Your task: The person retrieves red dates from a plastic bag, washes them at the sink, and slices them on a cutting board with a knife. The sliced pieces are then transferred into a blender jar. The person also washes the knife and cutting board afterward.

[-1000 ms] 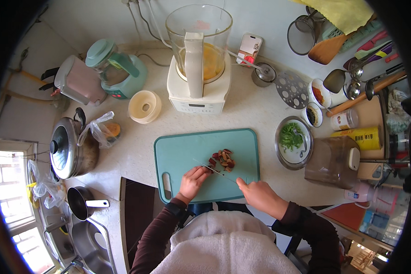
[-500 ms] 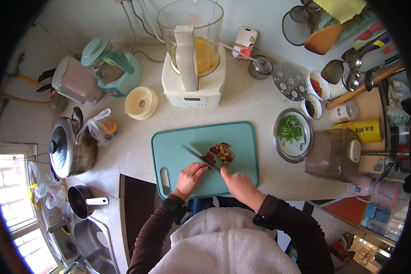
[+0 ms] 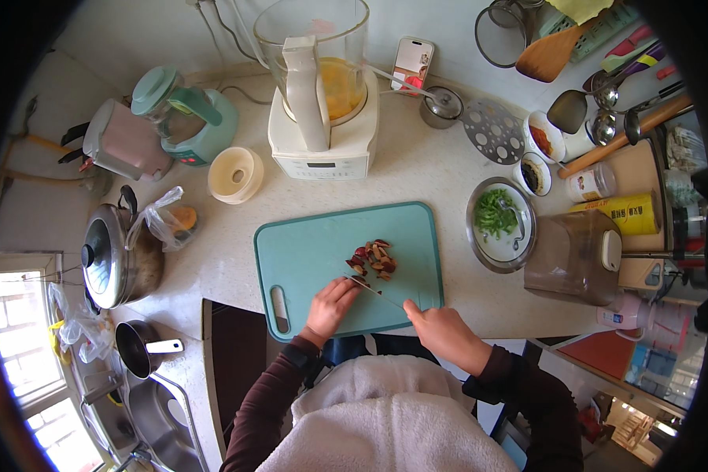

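My right hand [image 3: 447, 334] is closed round the handle of a knife [image 3: 384, 296], whose blade slants up and left across the green cutting board [image 3: 311, 244]. The blade's tip comes right beside the fingertips of my left hand [image 3: 330, 308]. Those fingers are bent and pressed together on a small dark red piece at the board's near middle, mostly hidden under them. Just beyond the blade lies a small heap of chopped red dates [image 3: 374, 258], dark red outside and light brown inside. A few loose bits sit near the knife.
Behind the board stands a white blender [image 3: 322, 165] with yellow contents. To the right are a steel bowl [image 3: 480, 252] of chopped greens and a brown lidded container [image 3: 570, 259]. At left are a cream ring-shaped piece [image 3: 236, 175], a lidded pot [image 3: 145, 263] and a bagged item [image 3: 173, 224].
My right hand has drawn the knife back and to the right, so its tip now lies by my left fingertips. The left hand stays in nearly the same place. The whole view has shifted slightly.
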The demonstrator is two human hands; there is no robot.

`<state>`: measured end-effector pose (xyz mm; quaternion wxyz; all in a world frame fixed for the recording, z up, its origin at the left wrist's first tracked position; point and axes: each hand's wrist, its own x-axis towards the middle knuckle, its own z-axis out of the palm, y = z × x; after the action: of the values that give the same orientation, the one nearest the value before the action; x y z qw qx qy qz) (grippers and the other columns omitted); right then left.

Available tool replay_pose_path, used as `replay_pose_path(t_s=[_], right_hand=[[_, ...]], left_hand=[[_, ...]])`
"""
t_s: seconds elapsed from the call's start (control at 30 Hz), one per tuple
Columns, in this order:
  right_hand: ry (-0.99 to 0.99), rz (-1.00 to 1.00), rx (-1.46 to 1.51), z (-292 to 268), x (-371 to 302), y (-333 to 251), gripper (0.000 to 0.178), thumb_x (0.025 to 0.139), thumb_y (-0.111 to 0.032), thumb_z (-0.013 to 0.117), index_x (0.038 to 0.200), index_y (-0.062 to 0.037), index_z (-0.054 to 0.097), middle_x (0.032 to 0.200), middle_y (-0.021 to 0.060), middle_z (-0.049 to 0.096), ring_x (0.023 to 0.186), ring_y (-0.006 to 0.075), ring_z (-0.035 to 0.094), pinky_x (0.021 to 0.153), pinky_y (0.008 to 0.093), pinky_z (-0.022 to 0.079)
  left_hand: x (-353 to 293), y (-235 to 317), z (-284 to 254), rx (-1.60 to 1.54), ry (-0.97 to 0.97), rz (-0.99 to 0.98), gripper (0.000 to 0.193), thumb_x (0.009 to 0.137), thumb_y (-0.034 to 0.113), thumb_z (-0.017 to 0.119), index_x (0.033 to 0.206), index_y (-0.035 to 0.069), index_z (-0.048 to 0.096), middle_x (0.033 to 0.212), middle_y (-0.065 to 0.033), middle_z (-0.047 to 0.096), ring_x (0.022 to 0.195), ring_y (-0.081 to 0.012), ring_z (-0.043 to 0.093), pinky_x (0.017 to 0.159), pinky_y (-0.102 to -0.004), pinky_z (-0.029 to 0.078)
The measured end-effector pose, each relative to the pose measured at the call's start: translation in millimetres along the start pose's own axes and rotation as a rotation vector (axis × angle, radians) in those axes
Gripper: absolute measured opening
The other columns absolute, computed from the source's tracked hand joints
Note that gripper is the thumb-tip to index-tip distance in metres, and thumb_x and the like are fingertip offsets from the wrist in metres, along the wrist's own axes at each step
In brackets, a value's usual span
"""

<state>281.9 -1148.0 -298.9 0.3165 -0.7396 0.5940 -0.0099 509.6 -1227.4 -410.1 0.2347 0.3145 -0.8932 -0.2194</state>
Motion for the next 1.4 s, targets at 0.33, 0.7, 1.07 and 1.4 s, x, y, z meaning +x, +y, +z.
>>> replay_pose_path(t_s=[0.33,0.7,1.07,1.4], right_hand=[[-0.014,0.022,-0.051,1.0,3.9,-2.6,0.021,0.081,-0.004,0.049,0.099,-0.0003,0.04,0.054,0.0146,0.056,0.052,0.0348,0.06,0.047,0.0446,0.047],[0.129,0.005,-0.361,15.1,6.0,-26.0,0.015,0.081,-0.009,0.054,0.091,-0.0042,0.045,0.05,0.0067,0.056,0.045,0.0211,0.062,0.038,0.0322,0.049],[-0.062,0.03,-0.269,-5.5,5.9,-23.4,0.016,0.083,-0.007,0.05,0.097,-0.0014,0.044,0.055,0.0106,0.059,0.052,0.0266,0.064,0.044,0.0362,0.051],[-0.033,0.0,-0.018,18.3,17.8,6.0,0.024,0.083,-0.005,0.048,0.105,0.0022,0.042,0.058,0.0172,0.058,0.052,0.0358,0.059,0.045,0.044,0.046]], left_hand=[[5.1,-0.7,4.3,-0.007,0.033,-0.024,0.021,0.068,0.002,0.065,0.089,0.004,0.063,0.087,-0.0069,0.059,0.081,-0.0265,0.06,0.069,-0.0347,0.051],[-7.0,-9.4,15.2,-0.05,-0.015,-0.138,0.02,0.067,0.008,0.068,0.086,0.005,0.064,0.081,-0.0089,0.06,0.076,-0.029,0.059,0.067,-0.0379,0.05],[0.5,-4.6,9.3,-0.043,-0.042,-0.119,0.021,0.072,0.006,0.057,0.093,0.006,0.062,0.089,-0.0068,0.059,0.086,-0.025,0.06,0.07,-0.0334,0.052],[7.4,-4.2,7.6,-0.071,-0.028,-0.101,0.025,0.072,0.005,0.056,0.096,0.005,0.06,0.091,-0.0063,0.059,0.089,-0.0237,0.06,0.074,-0.0319,0.052]])
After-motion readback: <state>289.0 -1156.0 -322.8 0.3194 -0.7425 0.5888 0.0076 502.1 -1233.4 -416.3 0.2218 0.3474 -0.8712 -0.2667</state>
